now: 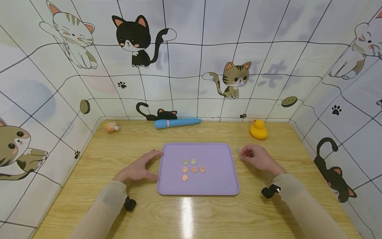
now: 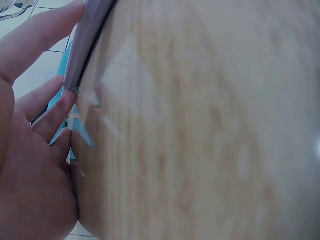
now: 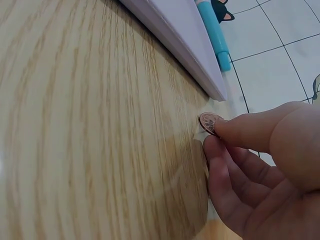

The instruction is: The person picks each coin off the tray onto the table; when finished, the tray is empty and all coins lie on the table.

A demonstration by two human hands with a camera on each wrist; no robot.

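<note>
A purple tray (image 1: 215,182) lies on the table with several coins on it: two silver coins (image 1: 193,162) in the top row and copper coins (image 1: 194,170) below. My left hand (image 1: 138,168) touches the tray's left edge with thumb and fingers spread. Just right of the tray, my right hand (image 1: 259,159) pinches a copper coin (image 3: 209,122) between thumb and fingertips, tilted close to the tabletop. A silver coin (image 1: 237,150) lies on the table beside those fingertips.
At the back stand a yellow rubber duck (image 1: 258,129) on the right and a small orange figure (image 1: 111,126) on the left. A blue pen-shaped object (image 1: 177,122) lies behind the tray. Cat-patterned cloth (image 1: 191,66) walls off the table's back and sides.
</note>
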